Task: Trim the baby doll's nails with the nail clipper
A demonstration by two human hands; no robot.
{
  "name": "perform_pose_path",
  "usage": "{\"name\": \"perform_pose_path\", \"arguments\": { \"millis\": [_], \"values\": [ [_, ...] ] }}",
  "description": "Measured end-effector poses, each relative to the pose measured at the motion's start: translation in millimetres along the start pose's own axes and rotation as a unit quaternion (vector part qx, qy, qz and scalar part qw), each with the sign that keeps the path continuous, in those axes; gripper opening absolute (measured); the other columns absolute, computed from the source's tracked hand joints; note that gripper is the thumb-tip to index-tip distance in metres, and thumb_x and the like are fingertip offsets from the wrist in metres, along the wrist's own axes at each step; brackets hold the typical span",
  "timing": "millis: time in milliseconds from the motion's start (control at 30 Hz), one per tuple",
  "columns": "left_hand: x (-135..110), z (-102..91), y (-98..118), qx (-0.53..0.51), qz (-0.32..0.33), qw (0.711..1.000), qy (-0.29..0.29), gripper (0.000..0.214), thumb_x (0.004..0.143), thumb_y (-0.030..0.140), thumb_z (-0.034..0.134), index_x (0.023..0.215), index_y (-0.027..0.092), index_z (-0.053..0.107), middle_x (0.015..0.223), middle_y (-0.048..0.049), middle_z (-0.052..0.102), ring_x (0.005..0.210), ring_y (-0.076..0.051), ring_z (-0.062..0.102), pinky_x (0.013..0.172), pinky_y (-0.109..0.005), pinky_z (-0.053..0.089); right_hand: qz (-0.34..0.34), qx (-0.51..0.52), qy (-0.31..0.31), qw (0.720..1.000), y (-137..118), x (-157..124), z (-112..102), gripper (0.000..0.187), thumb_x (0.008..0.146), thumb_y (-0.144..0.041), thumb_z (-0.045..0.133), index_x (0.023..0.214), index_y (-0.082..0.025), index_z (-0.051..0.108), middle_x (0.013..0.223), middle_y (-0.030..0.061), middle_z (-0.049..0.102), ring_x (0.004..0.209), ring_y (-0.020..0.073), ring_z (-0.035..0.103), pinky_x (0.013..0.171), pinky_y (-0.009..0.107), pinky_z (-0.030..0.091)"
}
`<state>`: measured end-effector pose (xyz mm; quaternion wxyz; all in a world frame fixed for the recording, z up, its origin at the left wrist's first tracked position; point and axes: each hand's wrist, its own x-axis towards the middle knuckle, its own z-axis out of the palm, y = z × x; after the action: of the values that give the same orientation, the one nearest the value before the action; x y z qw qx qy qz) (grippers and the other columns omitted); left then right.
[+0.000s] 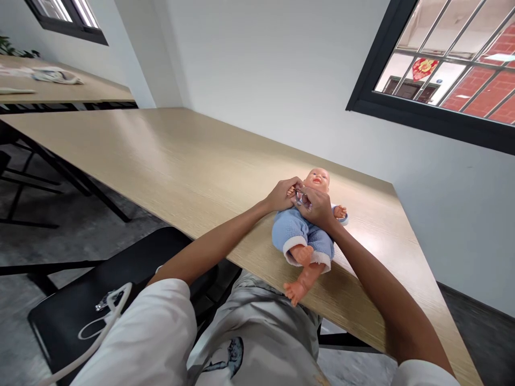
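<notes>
A baby doll [303, 230] in light blue clothes with white cuffs lies on its back on the table, head away from me and feet over the near edge. My left hand [280, 196] is closed around one of the doll's hands, whose small fingers stick out. Over the doll's chest, my right hand [319, 209] grips a small shiny metal nail clipper [299, 198], its tip close to those fingers. Whether it touches them I cannot tell. The doll's other hand [340, 211] lies beyond my right wrist.
The long wooden table [161, 155] runs off to the left along a white wall. A black chair [132, 257] stands at its near side, with a white cable [108, 316] above the seat. A second table [100, 92] with cloth on it is behind. A barred window [442, 69] is at right.
</notes>
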<state>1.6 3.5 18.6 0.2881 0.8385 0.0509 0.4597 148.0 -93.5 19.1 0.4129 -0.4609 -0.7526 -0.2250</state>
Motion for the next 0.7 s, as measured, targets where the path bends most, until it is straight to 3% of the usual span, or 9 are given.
{"name": "perform_pose_path", "arguments": {
  "millis": [700],
  "values": [
    [0.9, -0.8, 0.4, 0.004, 0.000, 1.000, -0.009, 0.012, 0.070, 0.021, 0.055, 0.080, 0.015, 0.057, 0.071, 0.0012, 0.060, 0.065, -0.011, 0.051, 0.063, -0.023, 0.041, -0.027, -0.014, 0.011, 0.999, -4.4, 2.8, -3.5, 0.013, 0.091, -0.030, 0.063, 0.083, -0.020, 0.060, 0.063, -0.0018, 0.061, 0.054, 0.0129, 0.053, 0.053, 0.029, 0.035]
  ]
}}
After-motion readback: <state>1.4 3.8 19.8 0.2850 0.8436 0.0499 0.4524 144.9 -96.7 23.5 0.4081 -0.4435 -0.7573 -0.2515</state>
